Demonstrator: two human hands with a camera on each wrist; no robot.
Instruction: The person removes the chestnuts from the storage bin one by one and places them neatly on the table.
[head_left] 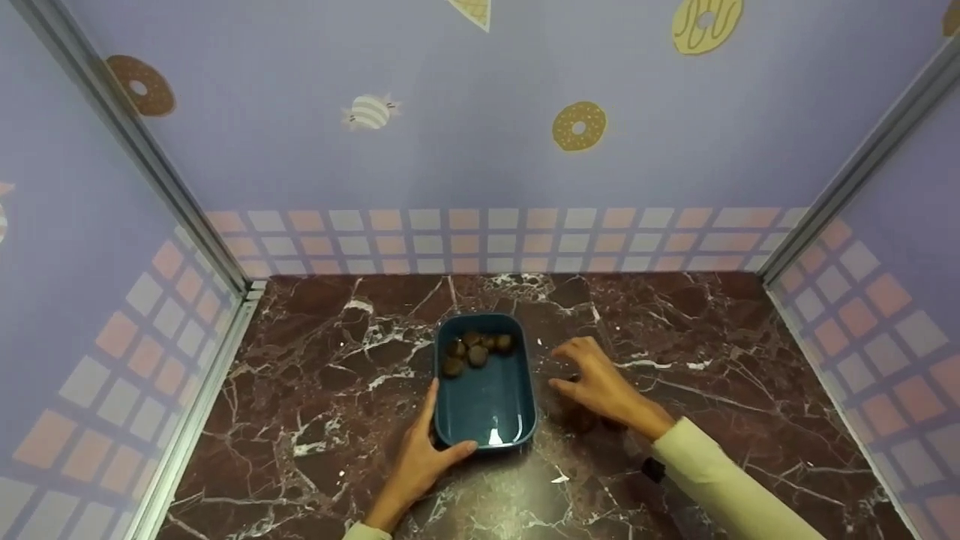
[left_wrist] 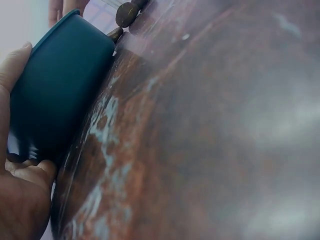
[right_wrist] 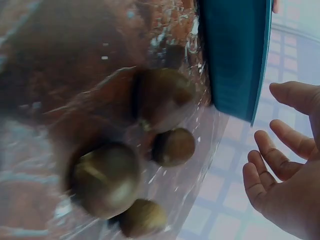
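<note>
A deep teal rectangular dish (head_left: 487, 409) stands on the table, with several round brown nut-like pieces (head_left: 478, 355) gathered at its far end. My left hand (head_left: 421, 450) grips the dish's near left corner; in the left wrist view the thumb lies on the rim and fingers are low by the base. To the right of the dish, my right hand (head_left: 604, 384) hovers with fingers apart and nothing in them. Below it, partly hidden by the hand, lie more loose brown pieces (head_left: 581, 421). Several such pieces (right_wrist: 107, 180) show, blurred, in the right wrist view.
The table (head_left: 315, 390) has a dark red marbled top with white veins. Lilac patterned walls (head_left: 480, 165) with a checked band enclose its back and both sides. Metal strips (head_left: 202, 416) run along the corners and left edge.
</note>
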